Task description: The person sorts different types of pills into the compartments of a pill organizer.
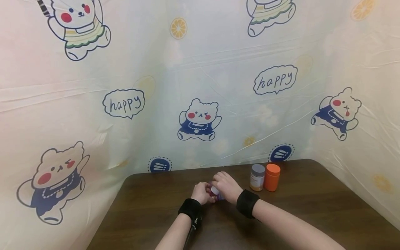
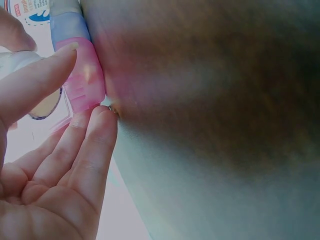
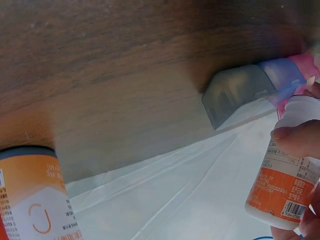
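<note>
A white bottle with an orange-and-white label (image 3: 282,190) is held tilted by my right hand (image 1: 227,185), its thumb across the bottle's side. The neck points toward the pink end of a pill organizer. That organizer, with grey, blue (image 3: 282,74) and pink (image 2: 86,75) sections, lies on the table. My left hand (image 1: 202,193) holds the pink end, thumb (image 2: 47,80) over it and fingertips against its near edge. In the left wrist view the thumb partly hides a round opening. Pale contents show dimly through the pink plastic.
Behind and right of my hands stand a jar with a grey lid (image 1: 257,177) and an orange jar (image 1: 272,177), side by side on the dark wooden table (image 1: 150,208). A printed curtain (image 1: 231,139) hangs around the table's far and side edges.
</note>
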Tool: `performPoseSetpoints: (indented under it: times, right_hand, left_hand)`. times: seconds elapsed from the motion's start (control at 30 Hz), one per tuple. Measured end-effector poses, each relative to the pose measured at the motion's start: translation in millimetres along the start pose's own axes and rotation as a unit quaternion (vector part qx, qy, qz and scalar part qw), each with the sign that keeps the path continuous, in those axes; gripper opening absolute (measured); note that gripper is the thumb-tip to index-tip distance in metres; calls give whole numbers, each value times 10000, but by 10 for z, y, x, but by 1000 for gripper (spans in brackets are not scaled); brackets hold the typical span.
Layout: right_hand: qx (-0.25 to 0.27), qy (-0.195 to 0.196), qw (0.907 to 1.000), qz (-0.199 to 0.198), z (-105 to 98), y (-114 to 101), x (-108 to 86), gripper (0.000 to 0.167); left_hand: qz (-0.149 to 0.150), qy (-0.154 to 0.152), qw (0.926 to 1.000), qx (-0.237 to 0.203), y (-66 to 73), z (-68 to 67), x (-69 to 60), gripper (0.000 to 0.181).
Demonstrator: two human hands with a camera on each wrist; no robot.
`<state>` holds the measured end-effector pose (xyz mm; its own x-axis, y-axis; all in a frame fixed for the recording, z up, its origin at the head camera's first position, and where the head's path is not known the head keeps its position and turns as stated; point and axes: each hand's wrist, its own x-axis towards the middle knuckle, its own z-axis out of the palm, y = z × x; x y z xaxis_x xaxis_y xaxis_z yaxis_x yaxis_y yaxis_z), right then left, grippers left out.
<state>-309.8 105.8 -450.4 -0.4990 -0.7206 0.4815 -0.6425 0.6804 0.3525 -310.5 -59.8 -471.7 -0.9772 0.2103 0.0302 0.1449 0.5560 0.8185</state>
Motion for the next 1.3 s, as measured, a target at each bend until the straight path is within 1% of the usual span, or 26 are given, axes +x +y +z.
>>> performPoseSetpoints:
  times: [0.2,0.43,0.53,0.67,0.83,1.03,1.13,1.3]
  right_hand:
    - [149,88,9998,72,-56,19,13,26]
    - [-46,32,9999,-151,-46,-9,1,21]
    - [-74,16,9998,-157,-35,-14,-6,20]
    - [28,-6,10000,-93,-44,2,5,22]
    - [118,-32,9999,-68,-51,25,30,26]
    - [1,-13,9999,-166,5,1,-10,22]
    - [-3,56,9998,-194,-4,4,-9,23]
    - [139,100,9998,-106,-30,22,18,29]
  left_hand:
    - [77,13,10000,25,1,-4,-12,51]
    - [62,-31,10000,53,-2,-7,-16,45]
    - [62,-29,9999,75,4,-8,-22,44]
    - [49,-29,10000,42,11,-7,-33,48]
    - [118,-20,9999,5,-12,-10,-11,51]
    - [85,-50,9999,64,-30,-2,10,47]
    - [98,-37,9999,97,-28,1,14,47]
    - [63,-1,10000,51,-21,5,17,49]
